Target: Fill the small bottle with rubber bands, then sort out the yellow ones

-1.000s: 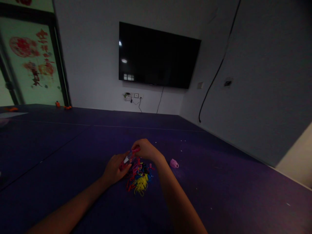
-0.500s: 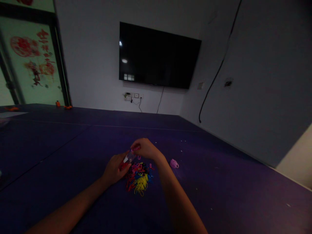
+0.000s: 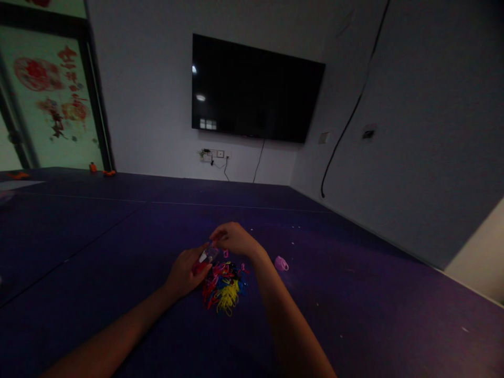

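Note:
My left hand (image 3: 187, 272) is wrapped round a small clear container (image 3: 210, 254) with red showing inside it and a white patch on its side. At the container's upper end, my right hand (image 3: 231, 237) has its fingers pressed together; a bit of pink shows at the fingertips, too small to name. Just right of my left hand lies a loose pile of small bands (image 3: 227, 294) in yellow, red, pink, blue and black. A single pink band (image 3: 226, 253) lies above the pile. The pink-purple lid-like piece (image 3: 281, 263) rests right of my right forearm.
The dark purple floor (image 3: 165, 220) carries a few white specks. On the far wall hangs a television (image 3: 255, 89), with sockets and cables below. Small orange objects (image 3: 109, 173) lie near the door at the left. A black cable (image 3: 346, 126) hangs along the right wall.
The pink piece at my right fingertips shows less than before, and my right hand has shifted slightly left. My left hand has kept its hold on the container.

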Tool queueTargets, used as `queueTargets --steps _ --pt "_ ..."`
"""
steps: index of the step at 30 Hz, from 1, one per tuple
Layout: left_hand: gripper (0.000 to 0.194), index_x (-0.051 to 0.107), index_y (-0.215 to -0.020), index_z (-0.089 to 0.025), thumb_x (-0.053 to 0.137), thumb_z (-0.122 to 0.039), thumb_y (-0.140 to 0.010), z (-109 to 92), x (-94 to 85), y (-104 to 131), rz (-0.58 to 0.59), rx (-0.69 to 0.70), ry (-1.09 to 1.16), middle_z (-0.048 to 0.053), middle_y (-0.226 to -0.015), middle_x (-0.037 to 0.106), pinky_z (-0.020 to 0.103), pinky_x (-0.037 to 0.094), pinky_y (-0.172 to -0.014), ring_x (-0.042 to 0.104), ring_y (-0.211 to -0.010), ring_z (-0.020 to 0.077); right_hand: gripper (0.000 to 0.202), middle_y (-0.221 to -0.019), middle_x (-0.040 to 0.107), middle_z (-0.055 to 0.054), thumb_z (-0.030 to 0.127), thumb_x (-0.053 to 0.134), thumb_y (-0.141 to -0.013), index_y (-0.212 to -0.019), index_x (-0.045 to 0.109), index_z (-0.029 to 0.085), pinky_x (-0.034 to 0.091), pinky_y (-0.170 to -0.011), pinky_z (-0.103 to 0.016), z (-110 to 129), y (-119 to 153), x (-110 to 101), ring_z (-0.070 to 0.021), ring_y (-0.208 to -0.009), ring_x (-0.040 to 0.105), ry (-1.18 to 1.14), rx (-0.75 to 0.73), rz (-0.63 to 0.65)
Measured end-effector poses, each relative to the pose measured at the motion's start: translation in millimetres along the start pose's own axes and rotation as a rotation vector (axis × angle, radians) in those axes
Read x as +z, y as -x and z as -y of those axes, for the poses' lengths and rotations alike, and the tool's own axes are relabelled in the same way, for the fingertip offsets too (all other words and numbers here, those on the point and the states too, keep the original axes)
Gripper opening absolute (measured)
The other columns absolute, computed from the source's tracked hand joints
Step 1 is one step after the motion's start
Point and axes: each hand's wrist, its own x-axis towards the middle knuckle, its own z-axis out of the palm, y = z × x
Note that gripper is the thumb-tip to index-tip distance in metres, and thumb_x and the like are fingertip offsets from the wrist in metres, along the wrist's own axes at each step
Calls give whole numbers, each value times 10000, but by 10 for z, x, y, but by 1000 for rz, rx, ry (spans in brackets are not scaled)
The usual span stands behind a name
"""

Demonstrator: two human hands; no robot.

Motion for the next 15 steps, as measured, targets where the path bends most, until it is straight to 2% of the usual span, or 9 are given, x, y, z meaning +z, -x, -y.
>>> queueTargets --steps 5,10,15 --pt "425 476 -1273 -190 474 -387 -896 -13 -3 -6 -17 35 -29 93 -976 690 357 501 -749 653 -828 234 180 -821 707 -54 36 621 -717 -836 720 128 491 -693 -226 -11 -8 -3 -131 -750 644 -21 -45 -34" --pt "442 463 -1294 -190 482 -363 -888 -26 -22 -13 -25 32 -27 93 -1005 688 341 499 -730 653 -822 228 218 -791 705 -40 29 592 -729 -862 720 145 490 -617 -214 -15 -9 -12 -122 -672 637 -69 7 -26" --pt "444 484 -1283 -190 502 -378 -881 -2 -19 -9 -53 -13 -33 96 -1012 692 352 500 -759 657 -839 235 227 -786 707 -51 49 582 -744 -897 723 141 481 -591 -212 -105 -7 -55 -128 -651 639 67 42 -60"
